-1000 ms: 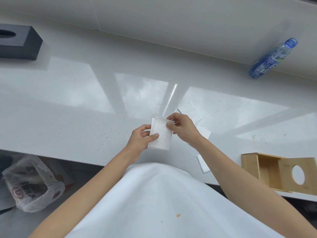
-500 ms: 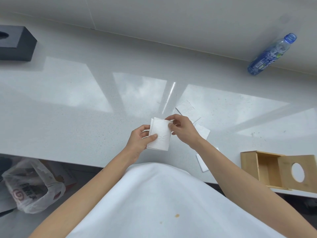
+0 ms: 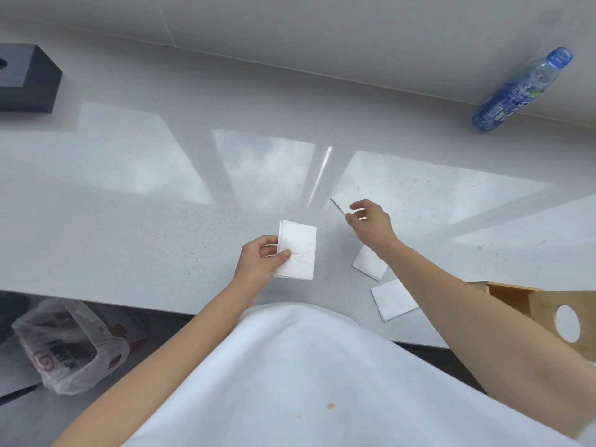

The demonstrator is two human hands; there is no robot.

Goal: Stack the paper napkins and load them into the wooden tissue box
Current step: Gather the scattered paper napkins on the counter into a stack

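Observation:
My left hand [image 3: 262,259] holds a small stack of white folded napkins [image 3: 298,250] above the pale counter, thumb on top. My right hand [image 3: 371,221] is further right, fingers curled over the near edge of a loose napkin [image 3: 346,195] lying on the counter; whether it grips it is unclear. Two more napkins lie flat below my right forearm, one [image 3: 367,262] partly hidden by it, the other [image 3: 393,300] near the counter's front edge. The wooden tissue box [image 3: 548,304] with a round hole lies at the right edge, partly behind my right arm.
A blue-capped water bottle [image 3: 519,91] lies at the back right by the wall. A dark block [image 3: 27,79] with a hole sits at the far left. Below the counter's front edge, a plastic bag [image 3: 69,345] sits on the floor.
My right hand has let go of the stack and moved right and away to the loose napkin on the counter. My left hand still holds the stack.

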